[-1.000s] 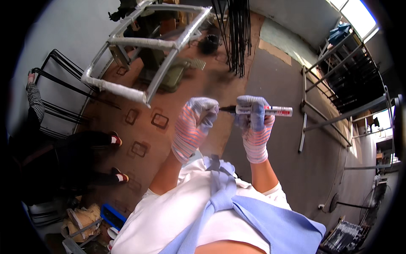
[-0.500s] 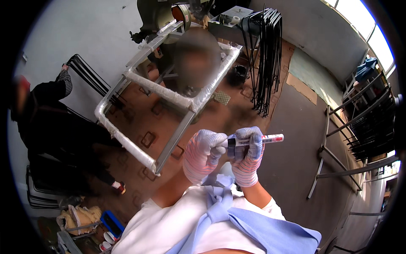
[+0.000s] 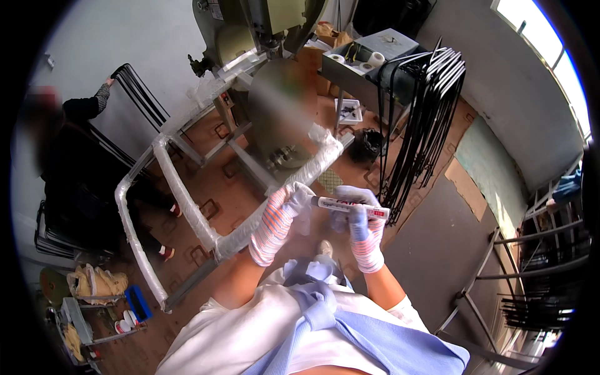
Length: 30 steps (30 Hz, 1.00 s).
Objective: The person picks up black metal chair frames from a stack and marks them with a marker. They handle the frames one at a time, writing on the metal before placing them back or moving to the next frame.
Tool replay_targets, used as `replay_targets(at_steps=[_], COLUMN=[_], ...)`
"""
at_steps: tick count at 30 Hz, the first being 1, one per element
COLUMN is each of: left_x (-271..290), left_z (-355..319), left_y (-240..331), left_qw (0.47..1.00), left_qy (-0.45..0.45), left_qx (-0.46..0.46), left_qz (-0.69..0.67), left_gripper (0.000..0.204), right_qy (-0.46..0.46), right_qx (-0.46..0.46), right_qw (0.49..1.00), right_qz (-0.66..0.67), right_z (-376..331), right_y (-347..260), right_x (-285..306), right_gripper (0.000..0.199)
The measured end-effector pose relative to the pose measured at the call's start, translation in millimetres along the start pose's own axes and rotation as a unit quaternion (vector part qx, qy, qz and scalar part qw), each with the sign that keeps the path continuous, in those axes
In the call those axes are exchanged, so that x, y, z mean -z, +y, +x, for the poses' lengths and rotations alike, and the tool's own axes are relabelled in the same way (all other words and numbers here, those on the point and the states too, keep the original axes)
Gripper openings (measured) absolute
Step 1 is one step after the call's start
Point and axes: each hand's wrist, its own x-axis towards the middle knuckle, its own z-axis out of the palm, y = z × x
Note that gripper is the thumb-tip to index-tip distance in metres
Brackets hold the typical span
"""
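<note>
A white marker pen (image 3: 354,207) with a dark end lies nearly level between my hands in front of my chest. My left hand (image 3: 276,220), in a striped knit glove, pinches its dark end. My right hand (image 3: 365,234), gloved the same way, has its fingers around the pen's white barrel. The pen covers part of the right fingers. Just beyond my hands stands a metal frame (image 3: 194,280) with bars wrapped in clear plastic film (image 3: 244,239).
A green machine (image 3: 275,19) stands at the far side, partly blurred. Bent black metal rods (image 3: 422,119) hang at the right of a grey box (image 3: 387,44). A person (image 3: 75,150) in dark clothes holds more rods at the left. Metal racks (image 3: 500,275) stand right.
The marker has shifted left and now tilts down to the right. My right fingers have loosened around it, showing more of the barrel. The view has turned, so the frame appears lower and further left.
</note>
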Motion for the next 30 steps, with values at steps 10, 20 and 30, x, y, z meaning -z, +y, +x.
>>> replay_targets(at_steps=[10, 20, 30], left_x=[-1.7, 40.1, 54.8], left_z=[102.3, 32.0, -13.9], left_y=[-18.1, -42.3, -44.1], left_qw=[0.961, 0.690, 0.673], left_qy=[0.190, 0.340, 0.429], left_qx=[-0.140, -0.096, -0.024], left_qz=[0.146, 0.632, 0.602], left_gripper=[0.029, 0.019, 0.021], right_qy=[0.047, -0.039, -0.149], right_qx=[0.033, -0.116, -0.176], right_qw=[0.996, 0.990, 0.946], right_qz=[-0.069, -0.070, -0.227], right_z=[192.2, 394.1, 412.9], right_y=[15.5, 182.5, 236.5], right_x=[86.6, 55.7, 30.4], right_gripper=[0.018, 0.018, 0.027])
